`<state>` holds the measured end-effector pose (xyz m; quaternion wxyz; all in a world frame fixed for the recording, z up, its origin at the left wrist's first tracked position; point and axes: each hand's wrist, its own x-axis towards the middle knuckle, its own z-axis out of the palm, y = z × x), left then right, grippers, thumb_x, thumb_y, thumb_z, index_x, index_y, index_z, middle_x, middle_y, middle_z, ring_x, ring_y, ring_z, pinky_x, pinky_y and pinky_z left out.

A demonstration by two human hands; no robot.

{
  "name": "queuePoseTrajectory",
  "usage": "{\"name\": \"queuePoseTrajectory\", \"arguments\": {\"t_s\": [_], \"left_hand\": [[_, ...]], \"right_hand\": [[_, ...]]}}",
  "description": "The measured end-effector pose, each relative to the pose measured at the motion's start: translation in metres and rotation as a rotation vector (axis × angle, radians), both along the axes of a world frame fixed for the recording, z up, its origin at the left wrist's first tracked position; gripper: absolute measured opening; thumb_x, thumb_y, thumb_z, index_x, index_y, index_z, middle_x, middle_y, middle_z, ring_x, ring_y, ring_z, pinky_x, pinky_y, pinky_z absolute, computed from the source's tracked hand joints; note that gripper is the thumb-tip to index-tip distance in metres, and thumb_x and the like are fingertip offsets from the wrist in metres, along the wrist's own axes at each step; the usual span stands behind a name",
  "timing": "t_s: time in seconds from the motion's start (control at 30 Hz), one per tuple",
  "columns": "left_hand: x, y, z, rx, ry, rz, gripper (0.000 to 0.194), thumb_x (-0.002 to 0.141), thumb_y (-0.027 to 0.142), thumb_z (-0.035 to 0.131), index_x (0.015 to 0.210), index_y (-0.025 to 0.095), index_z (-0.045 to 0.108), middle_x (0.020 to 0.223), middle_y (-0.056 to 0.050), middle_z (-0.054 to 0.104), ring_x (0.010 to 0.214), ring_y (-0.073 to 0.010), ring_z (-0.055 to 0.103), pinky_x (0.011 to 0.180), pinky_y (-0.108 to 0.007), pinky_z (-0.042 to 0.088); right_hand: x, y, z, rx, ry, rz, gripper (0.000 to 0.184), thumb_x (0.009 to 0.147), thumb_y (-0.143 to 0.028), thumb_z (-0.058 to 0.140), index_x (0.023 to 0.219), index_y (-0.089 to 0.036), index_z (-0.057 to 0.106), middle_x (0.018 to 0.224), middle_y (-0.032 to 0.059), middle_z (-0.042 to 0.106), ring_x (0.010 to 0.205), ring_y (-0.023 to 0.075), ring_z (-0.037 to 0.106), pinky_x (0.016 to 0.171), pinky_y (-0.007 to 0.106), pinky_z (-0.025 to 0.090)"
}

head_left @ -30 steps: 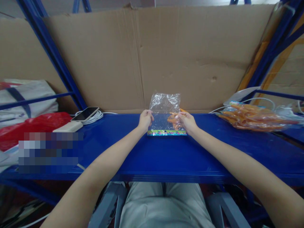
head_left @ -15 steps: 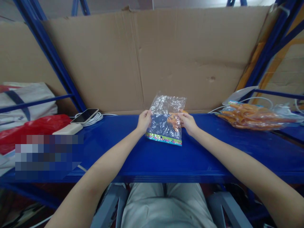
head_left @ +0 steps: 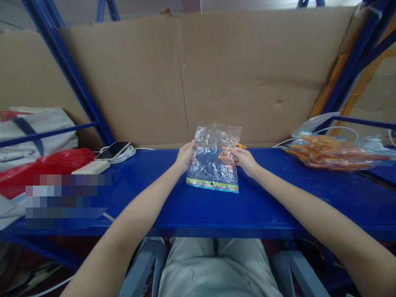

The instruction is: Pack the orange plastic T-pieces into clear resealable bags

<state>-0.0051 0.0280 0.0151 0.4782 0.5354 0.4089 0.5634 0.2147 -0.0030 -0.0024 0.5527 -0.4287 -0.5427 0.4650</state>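
A clear plastic bag (head_left: pixel 212 154) with a colourful printed strip (head_left: pixel 213 184) along its near edge is stretched between my hands above the blue shelf. My left hand (head_left: pixel 185 156) pinches its left edge, the fingers partly behind the film. At the right edge, my right hand (head_left: pixel 245 160) has its fingers closed on the bag. An orange piece (head_left: pixel 241 146) pokes out just above that hand. More orange shows through the film beside the right fingers; whether it is inside or behind the bag I cannot tell.
On the blue shelf (head_left: pixel 269 206), plastic-wrapped orange items (head_left: pixel 331 152) lie at the right. A phone (head_left: pixel 113 150) on a coiled white cable, a white block (head_left: pixel 91 168) and a red plastic bag (head_left: pixel 46 167) are at the left. Cardboard (head_left: pixel 247 74) stands behind.
The bag is spread wider and its printed strip sits slightly lower. My left hand has shifted a little to the left; more of the orange piece sticks out by my right hand.
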Motion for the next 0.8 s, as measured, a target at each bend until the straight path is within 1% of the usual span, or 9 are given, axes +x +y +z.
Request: {"name": "queuePoseTrajectory", "arguments": {"t_s": [0.1,0.2,0.3,0.37,0.47,0.53,0.67,0.73,0.8], "left_hand": [[-0.004,0.002,0.000,-0.087,-0.051,-0.218,0.063,0.081,0.075,0.035,0.085,0.017,0.060,0.044,0.003,0.048,0.035,-0.0098,0.042,0.041,-0.022,0.034],[-0.003,0.000,-0.003,-0.137,-0.077,-0.405,0.083,0.076,0.083,0.022,0.098,0.014,0.063,0.064,-0.008,0.064,0.057,-0.0188,0.061,0.054,-0.029,0.046],[0.005,-0.005,-0.008,-0.154,-0.052,-0.519,0.085,0.076,0.083,0.020,0.096,0.013,0.063,0.080,-0.013,0.068,0.072,-0.0229,0.065,0.059,-0.032,0.050],[0.014,-0.010,-0.013,-0.156,-0.005,-0.566,0.075,0.078,0.080,0.029,0.093,0.014,0.063,0.087,-0.013,0.069,0.075,-0.0226,0.066,0.060,-0.032,0.051],[0.028,-0.018,-0.020,-0.129,0.094,-0.585,0.056,0.075,0.067,0.057,0.095,0.015,0.063,0.092,-0.012,0.069,0.078,-0.0210,0.066,0.062,-0.030,0.051],[0.035,-0.022,-0.024,-0.074,0.163,-0.573,0.049,0.072,0.058,0.067,0.093,0.014,0.066,0.093,-0.012,0.070,0.078,-0.0200,0.066,0.063,-0.029,0.050],[0.039,-0.021,-0.027,0.109,0.299,-0.505,0.036,0.071,0.047,0.072,0.076,0.012,0.069,0.083,-0.010,0.071,0.079,-0.0194,0.065,0.072,-0.030,0.049],[0.036,-0.017,-0.027,0.184,0.377,-0.449,0.029,0.071,0.042,0.073,0.071,0.013,0.069,0.078,-0.008,0.071,0.079,-0.0193,0.064,0.075,-0.031,0.049],[0.031,-0.012,-0.028,0.227,0.453,-0.379,0.025,0.071,0.038,0.072,0.068,0.014,0.069,0.074,-0.007,0.071,0.075,-0.0187,0.064,0.073,-0.030,0.049]], "right_hand": [[0.006,0.001,0.006,-0.055,0.125,-0.020,0.012,0.086,-0.030,0.055,0.079,-0.020,0.056,0.071,0.0006,0.064,0.055,0.0124,0.060,0.050,0.025,0.049],[0.019,0.007,0.012,0.031,0.248,-0.122,0.017,0.083,-0.034,0.061,0.076,-0.022,0.053,0.070,-0.0031,0.062,0.059,0.0116,0.060,0.055,0.026,0.051],[0.030,0.014,0.013,0.120,0.363,-0.228,0.018,0.081,-0.038,0.063,0.077,-0.024,0.053,0.071,-0.0033,0.063,0.069,0.0143,0.063,0.060,0.027,0.052],[0.032,0.015,0.013,0.117,0.440,-0.258,0.013,0.084,-0.035,0.059,0.079,-0.025,0.054,0.072,-0.0029,0.063,0.072,0.0148,0.064,0.062,0.027,0.052],[0.021,0.008,0.014,0.026,0.545,-0.216,0.011,0.090,-0.024,0.051,0.079,-0.024,0.055,0.073,-0.0029,0.065,0.071,0.0116,0.064,0.064,0.024,0.052],[0.011,0.000,0.017,-0.040,0.581,-0.146,0.017,0.092,-0.020,0.046,0.079,-0.023,0.056,0.075,-0.0026,0.066,0.068,0.0094,0.063,0.065,0.022,0.052],[-0.002,-0.009,0.023,-0.142,0.597,-0.066,0.026,0.096,-0.029,0.038,0.078,-0.021,0.056,0.077,0.0009,0.067,0.070,0.0120,0.064,0.065,0.025,0.054],[-0.001,-0.011,0.024,-0.170,0.611,-0.104,0.029,0.096,-0.034,0.036,0.078,-0.020,0.055,0.078,0.0017,0.067,0.070,0.0129,0.065,0.065,0.026,0.054],[0.002,-0.011,0.025,-0.186,0.629,-0.160,0.030,0.096,-0.035,0.036,0.077,-0.020,0.054,0.077,0.0016,0.066,0.070,0.0128,0.065,0.065,0.025,0.054]]}}
